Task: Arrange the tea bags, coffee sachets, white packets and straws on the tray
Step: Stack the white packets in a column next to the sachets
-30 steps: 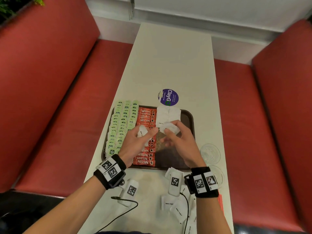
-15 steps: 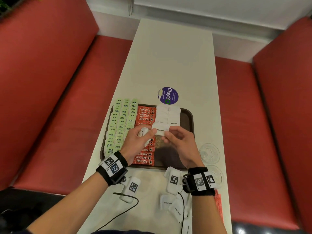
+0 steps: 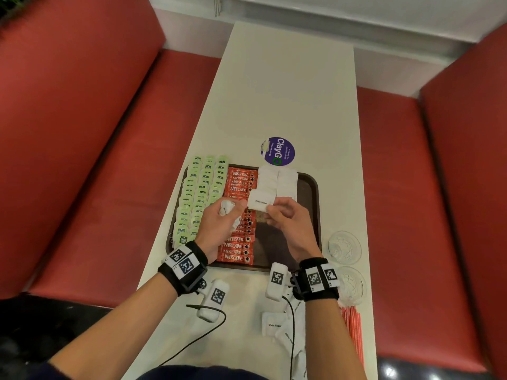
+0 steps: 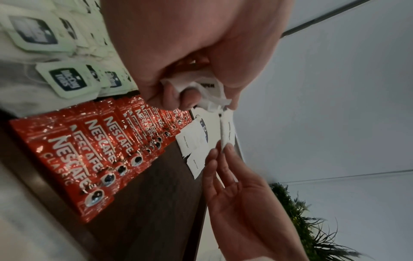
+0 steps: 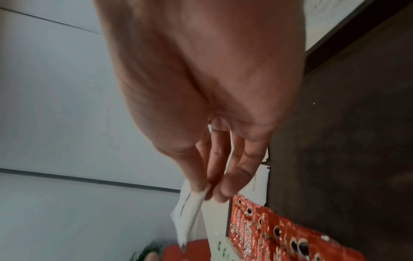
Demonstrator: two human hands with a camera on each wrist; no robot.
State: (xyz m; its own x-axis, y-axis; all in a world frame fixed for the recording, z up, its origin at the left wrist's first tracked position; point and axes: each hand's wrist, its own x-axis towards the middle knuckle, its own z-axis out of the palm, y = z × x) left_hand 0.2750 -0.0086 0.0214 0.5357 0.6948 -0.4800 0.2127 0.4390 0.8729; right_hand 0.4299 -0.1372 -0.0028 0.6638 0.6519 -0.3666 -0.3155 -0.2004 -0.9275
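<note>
Over the dark brown plastic tray [image 3: 311, 185], head view, the right hand [image 3: 288, 220] pinches a small white paper packet [image 3: 260, 200] above red "NESCAFE" coffee sachets [image 3: 238, 246]; bare tray lies right. Left wrist view: the left hand [image 4: 190, 53] clutches crumpled white packets [image 4: 201, 88]. Right wrist view: fingertips [image 5: 201, 187] clamp the packet's edge.

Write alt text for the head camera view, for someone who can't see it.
Over a dark tray, the right hand pinches one white packet while the left hand grips a bunch of white packets. Green tea bags and red coffee sachets fill rows on the tray's left.

bare tray [image 3: 285, 242] floor right of sachets [image 3: 238, 245], glass bowls [image 3: 344, 246] beside tray
</note>
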